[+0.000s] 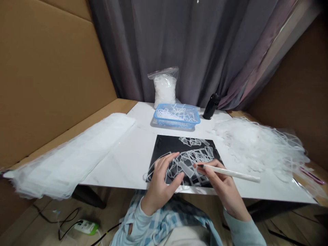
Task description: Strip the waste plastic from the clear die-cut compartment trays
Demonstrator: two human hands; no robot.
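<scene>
My right hand (221,182) grips a slim white pen-like tool (237,173) with a dark tip; its exact kind is unclear. The tip points left over a loose cluster of clear plastic outline pieces (188,167) on a black mat (161,147). My left hand (164,184) lies at the cluster's left side, thumb and fingers apart, with nothing visibly held in it. A smaller group of the same clear pieces (193,141) rests near the mat's far edge. Parts of the cluster are hidden behind both hands.
Behind the mat stands a blue basket (176,122) holding white pieces, with a filled zip bag (165,89) behind it. A black bottle (211,106) is at the back right. Stacked clear sheets (84,150) lie left; a tangled plastic heap (258,147) lies right.
</scene>
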